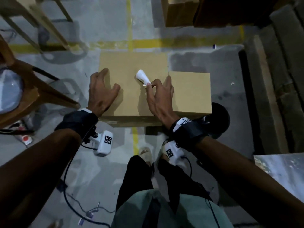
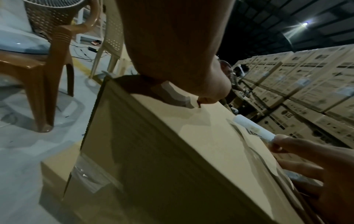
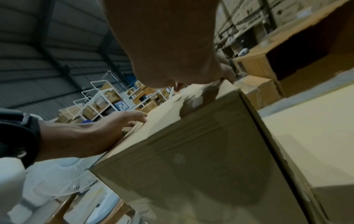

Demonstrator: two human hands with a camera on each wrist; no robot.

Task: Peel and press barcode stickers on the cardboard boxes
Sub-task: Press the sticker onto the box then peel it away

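**Sticker pinched over the box top**

Our right hand (image 1: pixel 160 97) has its grip closed on the barcode sticker (image 1: pixel 141 76), thumb and forefinger pinching its near end while the curled white strip hangs just above the middle of the cardboard box (image 1: pixel 131 63). Our left hand (image 1: pixel 102 92) lies on the box's left edge, grip loose, fingers spread and holding nothing. A lower box (image 1: pixel 190 91) stands against the box's right side. Left of the box are a brown plastic chair (image 1: pixel 32 89) and a white fan (image 1: pixel 9 91); cables (image 1: pixel 72 198) trail on the floor at its near side.
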